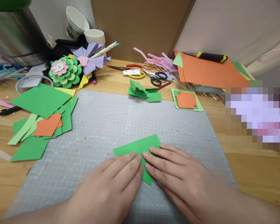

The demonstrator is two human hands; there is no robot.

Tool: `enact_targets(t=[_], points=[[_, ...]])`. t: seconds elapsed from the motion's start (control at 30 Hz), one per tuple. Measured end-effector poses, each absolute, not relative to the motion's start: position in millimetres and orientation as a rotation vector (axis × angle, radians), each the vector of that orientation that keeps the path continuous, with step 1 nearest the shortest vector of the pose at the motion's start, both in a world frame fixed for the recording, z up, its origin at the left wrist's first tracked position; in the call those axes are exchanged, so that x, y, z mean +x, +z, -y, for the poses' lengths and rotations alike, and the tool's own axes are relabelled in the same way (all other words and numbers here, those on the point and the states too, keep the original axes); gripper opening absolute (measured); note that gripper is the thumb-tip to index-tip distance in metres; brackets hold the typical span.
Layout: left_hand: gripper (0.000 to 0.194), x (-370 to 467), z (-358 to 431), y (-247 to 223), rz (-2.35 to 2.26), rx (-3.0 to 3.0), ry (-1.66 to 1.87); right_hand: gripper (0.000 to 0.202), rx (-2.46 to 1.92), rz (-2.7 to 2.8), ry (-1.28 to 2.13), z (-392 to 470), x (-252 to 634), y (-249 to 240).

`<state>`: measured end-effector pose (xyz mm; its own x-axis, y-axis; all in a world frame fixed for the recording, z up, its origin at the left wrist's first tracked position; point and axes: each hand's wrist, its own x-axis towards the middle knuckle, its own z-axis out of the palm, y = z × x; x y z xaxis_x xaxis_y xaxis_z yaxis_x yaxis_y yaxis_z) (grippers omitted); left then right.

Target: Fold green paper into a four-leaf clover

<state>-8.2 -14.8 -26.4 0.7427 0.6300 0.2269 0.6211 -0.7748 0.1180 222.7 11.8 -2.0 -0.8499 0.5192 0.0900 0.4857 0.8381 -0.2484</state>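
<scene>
Paper scraps (46, 123) overlap the cutting mat (102, 119)'s left edge. On its near half, the left hand (112, 183) lies flat, fingers together, over green paper (140, 146); the right hand (180, 174) rests there too, fingers slightly parted. Seems like creasing, so I'd press evenly, edges lined up.

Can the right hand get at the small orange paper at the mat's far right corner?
Probably yes: the right hand rests on green paper, but the mat toward the small orange paper looks unobstructed.

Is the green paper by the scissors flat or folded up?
Folded up. The green paper shows several bent layers, some sticking up.
</scene>
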Motion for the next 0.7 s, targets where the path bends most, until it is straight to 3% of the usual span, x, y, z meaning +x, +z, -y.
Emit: enact_targets(t=[0.4, 0.63, 0.7], points=[[0.04, -6, 10, -15, -0.997, 2.895, 0.398, 0.04, -0.762, 2.923, 0.377, -11, 224, -2], [0.008, 0, -3, -13, -1.249, 2.344, 0.405, 0.04, -0.797, 2.931, 0.412, -10, 223, -3], [0.013, 3, -6, -14, -1.375, 2.259, 0.423, 0.04, -0.802, 2.914, 0.419, -10, 223, -3]])
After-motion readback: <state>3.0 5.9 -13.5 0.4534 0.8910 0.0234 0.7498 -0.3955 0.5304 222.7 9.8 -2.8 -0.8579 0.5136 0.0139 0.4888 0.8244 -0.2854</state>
